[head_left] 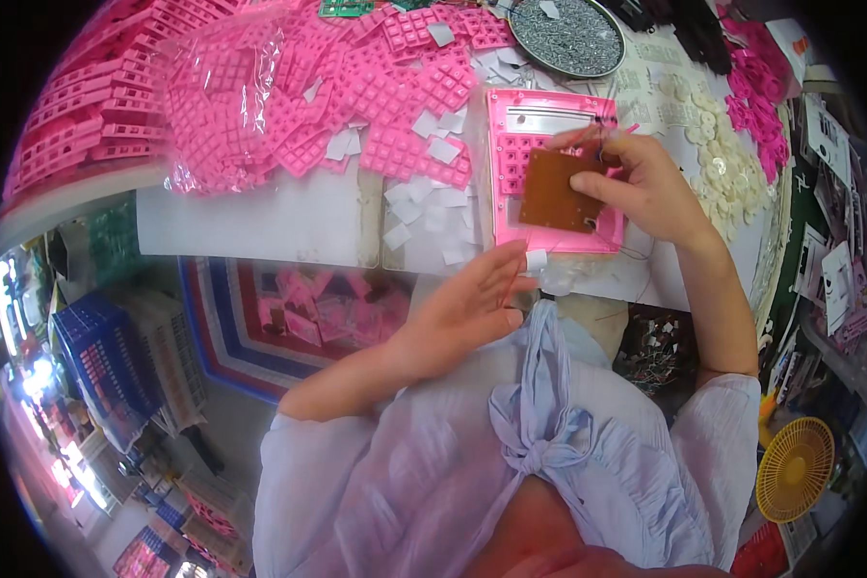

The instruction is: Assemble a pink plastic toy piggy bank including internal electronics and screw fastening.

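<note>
My right hand (650,188) is closed on a brown circuit board (556,193), with its thumb on the board's flat face. The board hangs tilted over a pink plastic casing (559,239), covering part of its key openings and a silvery strip. Thin dark wires show around the board and my right fingers. Just in front of the casing, my left hand (467,303) is raised with its fingers stretched and apart. A small white square (537,259) is by its fingertips; whether they touch it is unclear. A thin red wire runs near this hand.
Pink keypad pieces (376,91) cover the back left, some in a clear bag (223,106). White squares (433,207) lie beside the casing. A round tray (568,37) of small metal parts stands behind, with cream parts (727,164) at right. A striped bin (231,328) stands below.
</note>
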A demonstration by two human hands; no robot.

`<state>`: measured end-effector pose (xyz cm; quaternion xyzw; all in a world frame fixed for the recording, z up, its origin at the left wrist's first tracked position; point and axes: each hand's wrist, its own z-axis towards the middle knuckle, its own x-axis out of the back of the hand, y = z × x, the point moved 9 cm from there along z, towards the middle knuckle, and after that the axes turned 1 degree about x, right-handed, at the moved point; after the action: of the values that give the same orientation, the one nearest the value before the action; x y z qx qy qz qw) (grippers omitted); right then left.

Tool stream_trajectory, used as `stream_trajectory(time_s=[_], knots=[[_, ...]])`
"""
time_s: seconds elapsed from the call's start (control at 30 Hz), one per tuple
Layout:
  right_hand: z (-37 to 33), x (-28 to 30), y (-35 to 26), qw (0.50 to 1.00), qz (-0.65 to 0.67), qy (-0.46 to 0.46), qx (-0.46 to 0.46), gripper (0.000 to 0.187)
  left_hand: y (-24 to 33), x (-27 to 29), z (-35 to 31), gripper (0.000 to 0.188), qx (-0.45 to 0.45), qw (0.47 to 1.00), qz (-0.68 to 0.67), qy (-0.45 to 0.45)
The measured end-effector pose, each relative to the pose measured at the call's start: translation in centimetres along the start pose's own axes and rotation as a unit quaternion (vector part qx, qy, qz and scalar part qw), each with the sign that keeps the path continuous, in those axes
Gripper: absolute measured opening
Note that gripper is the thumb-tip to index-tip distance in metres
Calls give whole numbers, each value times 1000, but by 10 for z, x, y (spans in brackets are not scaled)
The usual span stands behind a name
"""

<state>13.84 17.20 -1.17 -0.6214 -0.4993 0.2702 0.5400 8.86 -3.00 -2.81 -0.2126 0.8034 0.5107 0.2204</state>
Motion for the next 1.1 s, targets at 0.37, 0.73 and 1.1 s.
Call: stream_trajectory(time_s=[0.37, 0.73, 1.1], knots=[[44, -12, -25, 962, -267, -10, 49, 35, 69, 40, -11, 36, -56, 858, 484, 165], [3, -43, -49, 810, -552, 69, 187, 50, 84, 4, 43, 54, -286, 560, 775, 69], [-7, -2, -60, 923, -319, -9, 215, 35, 89, -1, 62, 47, -140, 550, 823, -17]])
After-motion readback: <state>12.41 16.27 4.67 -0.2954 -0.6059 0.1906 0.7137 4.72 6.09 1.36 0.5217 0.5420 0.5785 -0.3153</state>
